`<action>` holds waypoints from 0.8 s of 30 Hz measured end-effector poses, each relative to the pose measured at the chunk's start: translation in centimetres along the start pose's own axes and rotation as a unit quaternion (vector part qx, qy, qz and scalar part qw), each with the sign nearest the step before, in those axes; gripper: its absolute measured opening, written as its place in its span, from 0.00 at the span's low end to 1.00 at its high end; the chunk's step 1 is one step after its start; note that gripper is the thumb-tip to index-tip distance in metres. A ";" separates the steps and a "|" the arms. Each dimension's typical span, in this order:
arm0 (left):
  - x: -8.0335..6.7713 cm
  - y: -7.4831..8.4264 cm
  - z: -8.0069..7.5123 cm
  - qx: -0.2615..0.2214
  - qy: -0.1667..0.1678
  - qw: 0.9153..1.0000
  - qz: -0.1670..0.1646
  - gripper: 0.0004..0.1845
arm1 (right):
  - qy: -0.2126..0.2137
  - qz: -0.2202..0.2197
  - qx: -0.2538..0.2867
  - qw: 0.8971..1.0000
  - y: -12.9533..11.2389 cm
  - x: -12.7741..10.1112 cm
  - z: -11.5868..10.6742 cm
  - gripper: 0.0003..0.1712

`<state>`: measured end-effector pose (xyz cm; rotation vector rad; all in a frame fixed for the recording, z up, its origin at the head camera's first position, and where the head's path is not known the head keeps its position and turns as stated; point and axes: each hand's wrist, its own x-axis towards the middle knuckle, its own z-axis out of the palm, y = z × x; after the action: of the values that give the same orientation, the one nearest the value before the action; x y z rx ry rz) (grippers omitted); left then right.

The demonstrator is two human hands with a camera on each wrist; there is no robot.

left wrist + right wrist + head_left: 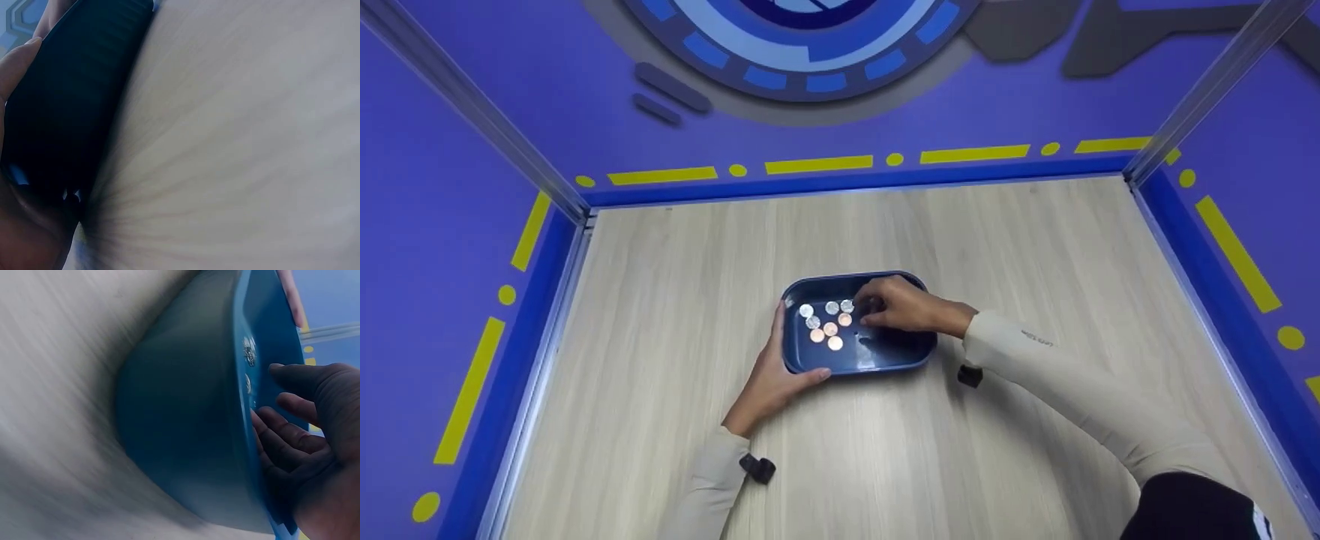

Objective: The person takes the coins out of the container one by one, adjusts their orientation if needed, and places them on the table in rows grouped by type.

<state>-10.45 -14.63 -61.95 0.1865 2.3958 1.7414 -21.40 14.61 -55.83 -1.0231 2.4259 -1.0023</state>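
Observation:
A dark blue tray (877, 366) sits mid-table on the pale wood. Several silver and copper coins (829, 328) lie in its left half. My left hand (780, 360) grips the tray's left end, thumb along the front rim. The left wrist view shows only the tray's dark wall (62, 101) against my palm (17, 62). My right hand (871, 306) reaches into the tray from the right, its fingertips down beside the nearest coins. In the right wrist view the tray's outer wall (185, 422) fills the frame. There the right hand's fingers (284, 402) hang loosely apart over the coins (248, 351), holding nothing that shows.
The wooden table (1035, 255) is boxed in by purple walls with yellow markings at the back (817, 163) and on both sides. Metal posts stand at the back corners (577, 206). Both forearms wear light sleeves with small black wrist cameras (757, 469).

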 end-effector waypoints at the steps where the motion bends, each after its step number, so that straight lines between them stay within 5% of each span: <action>1: 0.0 0.0 0.0 0.000 -0.001 1.000 -0.002 0.78 | -0.006 0.000 0.000 1.000 0.0 0.1 0.1 0.19; 24: -0.2 0.1 0.0 -0.001 -0.004 1.000 -0.004 0.76 | -0.064 -0.024 -0.043 0.997 0.2 1.9 1.1 0.15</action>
<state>-10.28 -14.67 -61.81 0.1830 2.3872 1.7363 -22.27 12.79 -56.79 -1.1423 2.3683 -0.8271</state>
